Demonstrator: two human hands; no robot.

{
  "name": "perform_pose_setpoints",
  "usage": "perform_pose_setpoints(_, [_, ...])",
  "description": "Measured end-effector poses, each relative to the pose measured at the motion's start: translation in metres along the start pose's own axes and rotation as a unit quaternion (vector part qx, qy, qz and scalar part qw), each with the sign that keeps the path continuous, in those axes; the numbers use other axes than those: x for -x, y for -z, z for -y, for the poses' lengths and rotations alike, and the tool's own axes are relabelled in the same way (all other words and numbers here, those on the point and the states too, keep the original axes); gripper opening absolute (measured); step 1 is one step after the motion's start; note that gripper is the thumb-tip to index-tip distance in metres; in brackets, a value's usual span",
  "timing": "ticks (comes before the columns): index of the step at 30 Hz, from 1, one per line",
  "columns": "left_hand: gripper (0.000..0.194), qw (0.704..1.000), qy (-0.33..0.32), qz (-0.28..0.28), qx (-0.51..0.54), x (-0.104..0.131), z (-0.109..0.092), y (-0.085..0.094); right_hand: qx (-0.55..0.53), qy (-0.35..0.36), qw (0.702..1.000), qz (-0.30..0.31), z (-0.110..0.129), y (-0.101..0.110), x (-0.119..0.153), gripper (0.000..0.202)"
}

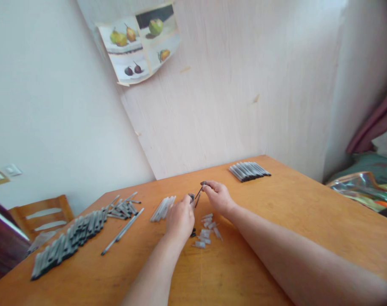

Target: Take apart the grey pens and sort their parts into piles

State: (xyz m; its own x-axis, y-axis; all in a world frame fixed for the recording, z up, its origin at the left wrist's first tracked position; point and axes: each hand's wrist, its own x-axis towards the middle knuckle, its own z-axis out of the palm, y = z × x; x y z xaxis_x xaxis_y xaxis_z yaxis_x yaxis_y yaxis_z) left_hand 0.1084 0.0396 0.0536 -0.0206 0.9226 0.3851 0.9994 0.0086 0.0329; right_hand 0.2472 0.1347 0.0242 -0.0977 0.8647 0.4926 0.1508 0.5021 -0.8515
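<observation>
My right hand point(219, 196) is closed, its fingertips pinching a thin dark pen refill point(199, 192) that slants down toward my left hand. My left hand point(180, 216) is closed too, with a small dark piece point(191, 197) at its fingertips; its kind is too small to tell. Another thin dark stick point(197, 200) shows between the hands. Just left of my left hand lies a bundle of clear pen barrels point(161, 209). Clear pen caps point(205, 233) are scattered below my right hand. Small black parts point(193, 233) lie beside my left wrist, partly hidden by it.
On the wooden table point(260, 255), a long row of grey pens point(72, 233) runs along the left, with a loose pile point(123, 209) behind it and long pens point(122, 231) beside it. More pens point(249, 171) lie neatly at the back right. A chair point(43, 214) stands at left.
</observation>
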Motion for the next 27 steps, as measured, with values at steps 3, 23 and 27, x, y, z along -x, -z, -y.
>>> perform_pose_setpoints(3, [0.014,0.997,-0.001,-0.010,0.073,-0.001,0.005,0.001,-0.121,0.008,0.993,-0.010,0.012,-0.003,0.000,0.025])
perform_pose_setpoints(23, [0.025,0.980,-0.048,-0.018,0.190,-0.004,0.007,0.011,-0.073,0.033,0.997,-0.023,0.039,0.002,0.010,0.030])
perform_pose_setpoints(27, [0.026,0.984,-0.020,-0.050,0.167,-0.007,0.021,0.006,-0.016,-0.004,1.000,-0.014,0.025,0.002,0.008,0.034])
